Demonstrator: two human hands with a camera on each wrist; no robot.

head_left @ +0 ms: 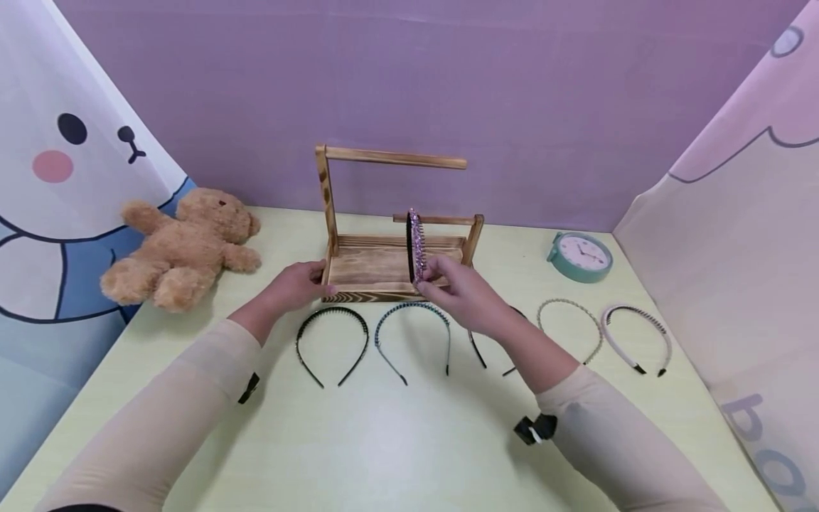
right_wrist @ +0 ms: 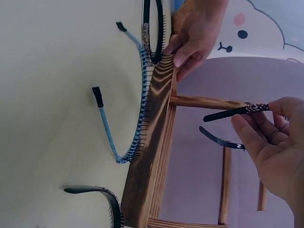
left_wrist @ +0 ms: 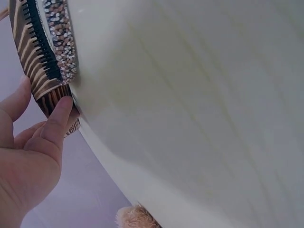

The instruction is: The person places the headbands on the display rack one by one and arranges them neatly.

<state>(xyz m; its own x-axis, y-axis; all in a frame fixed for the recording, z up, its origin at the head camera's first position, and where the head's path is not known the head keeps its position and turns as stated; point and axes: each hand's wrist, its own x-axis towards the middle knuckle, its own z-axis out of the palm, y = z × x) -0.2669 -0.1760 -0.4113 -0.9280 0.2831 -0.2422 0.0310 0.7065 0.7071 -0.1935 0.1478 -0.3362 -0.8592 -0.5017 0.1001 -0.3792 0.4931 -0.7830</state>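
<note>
A wooden rack (head_left: 371, 266) stands at the back middle, with a high rod (head_left: 397, 158) on its left post and a lower rod (head_left: 441, 220) on its right post. My left hand (head_left: 296, 286) grips the left end of its base. Between thumb and fingers, my right hand (head_left: 457, 288) pinches a purple sequined headband (head_left: 417, 245), held upright over the base near the lower rod's free end. Whether it touches that rod, I cannot tell. In front of the rack lie a black headband (head_left: 331, 309) and a blue headband (head_left: 412, 304).
Farther right are a dark headband (head_left: 476, 350) partly behind my forearm, a beaded headband (head_left: 566, 301) and a whitish headband (head_left: 613, 341). A green clock (head_left: 581, 257) lies at the back right. At the left sits a brown teddy bear (head_left: 188, 249). A purple curtain (head_left: 409, 85) closes the back.
</note>
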